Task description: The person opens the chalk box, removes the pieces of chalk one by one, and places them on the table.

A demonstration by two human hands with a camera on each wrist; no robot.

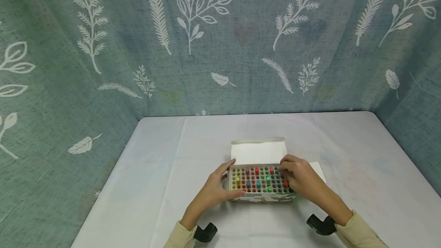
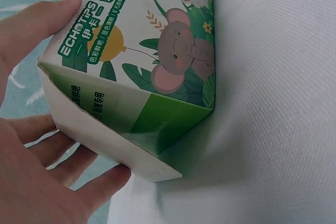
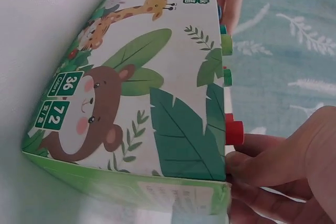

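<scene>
Green-grey leaf-print curtain [image 1: 241, 56] behind; white-covered table [image 1: 193, 148] below. On the table, toward its near side: one box [image 1: 263, 199], its lid [image 1: 258, 153] raised at the back. Contents: a rack of round holes holding scattered chalks (red [image 1: 256, 170], purple [image 1: 247, 171], yellow [image 1: 237, 180], blue [image 1: 248, 184], teal [image 1: 258, 184] and green [image 1: 268, 179] ends stand up). Printed on the box: "ECHOTiPS", "Colored chalk", Chinese characters, "36 Colors", "72"; elephant, giraffe and bear pictures. Green end panel, with an end flap [image 2: 100, 124] standing away from it.

Left hand [image 1: 215, 190]: half closed, gripping the box's left end, thumb on the front. Right hand [image 1: 303, 175]: fingers bent, thumb and forefinger close together over the right-hand holes (whether they pinch a chalk, cannot tell). Beige sleeves [image 1: 360, 232] and black wrist mounts [image 1: 205, 233] complete the entry.
</scene>
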